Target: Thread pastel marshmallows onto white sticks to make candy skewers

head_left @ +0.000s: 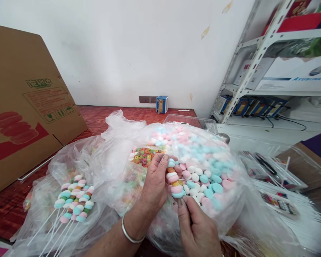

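Note:
My left hand (155, 182), a silver bangle on its wrist, is closed around a stack of pastel candy discs on a skewer (174, 181). My right hand (196, 225) pinches the stick just below the stack. Both hands hover over a big clear bag of pink, white and blue candy discs (203, 167). Colourful ring candies (144, 156) lie in a bag just behind my left hand.
Finished candy skewers (73, 200) lie in a plastic bag at the left. A large cardboard box (24, 107) leans at the far left on the red wooden table (96, 116). White sticks (286, 194) lie at the right. Metal shelving (259, 53) stands at the back right.

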The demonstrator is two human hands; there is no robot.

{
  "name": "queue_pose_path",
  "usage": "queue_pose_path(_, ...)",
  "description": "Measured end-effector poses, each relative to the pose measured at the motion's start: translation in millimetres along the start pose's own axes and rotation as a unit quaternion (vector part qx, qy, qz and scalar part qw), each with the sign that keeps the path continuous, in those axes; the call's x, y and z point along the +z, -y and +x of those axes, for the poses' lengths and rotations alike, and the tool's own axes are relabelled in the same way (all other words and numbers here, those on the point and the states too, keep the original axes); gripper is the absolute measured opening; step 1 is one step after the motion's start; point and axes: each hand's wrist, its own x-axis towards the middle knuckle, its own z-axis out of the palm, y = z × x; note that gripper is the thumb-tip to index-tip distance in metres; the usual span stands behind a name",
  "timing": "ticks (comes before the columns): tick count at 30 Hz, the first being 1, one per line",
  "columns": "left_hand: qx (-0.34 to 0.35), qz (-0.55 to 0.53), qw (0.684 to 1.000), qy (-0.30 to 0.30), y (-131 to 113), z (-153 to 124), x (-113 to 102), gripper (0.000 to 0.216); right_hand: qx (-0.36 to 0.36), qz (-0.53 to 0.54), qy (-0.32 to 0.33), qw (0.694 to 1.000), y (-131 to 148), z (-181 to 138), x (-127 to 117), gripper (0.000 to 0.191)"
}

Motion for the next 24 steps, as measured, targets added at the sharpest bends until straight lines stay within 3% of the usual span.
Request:
queue_pose_path(3, 0.008, -0.045, 0.998, -0.033, 3.0, -6.6, 9.9, 0.019, -0.069, -0.117, -0.039, 0.99, -0.2, -3.2, 7.3, 0.025)
queue_pose_path(5, 0.006, -0.054, 0.997, -0.053, 6.2, -12.9, 12.5, 0.03, -0.108, -0.179, -0.05, 0.977, 1.6, -1.9, 10.3, 0.024)
queue_pose_path(9, -0.016, -0.005, 0.997, -0.071, 6.5, -22.1, 9.9, 0.046, -0.168, -0.229, -0.079, 0.956, 11.9, 6.6, 12.5, 0.024)
queue_pose_path(11, 0.001, 0.019, 0.997, -0.076, 1.1, -23.1, 6.3, 0.048, -0.187, -0.227, -0.087, 0.952, 16.3, 8.3, 13.5, 0.025)
queue_pose_path(15, 0.1, 0.041, 0.986, -0.129, -12.0, -26.1, -2.4, 0.05, -0.206, -0.191, -0.064, 0.958, 17.0, -0.7, 17.9, 0.028)
queue_pose_path(21, 0.134, 0.056, 0.982, -0.119, -16.3, -49.9, -11.6, 0.05, -0.234, -0.159, -0.036, 0.958, 28.9, -12.0, 29.7, 0.028)
queue_pose_path(24, 0.167, 0.083, 0.969, -0.159, -28.6, -64.8, -16.1, 0.052, -0.275, -0.13, -0.034, 0.952, 48.0, -11.0, 45.8, 0.03)
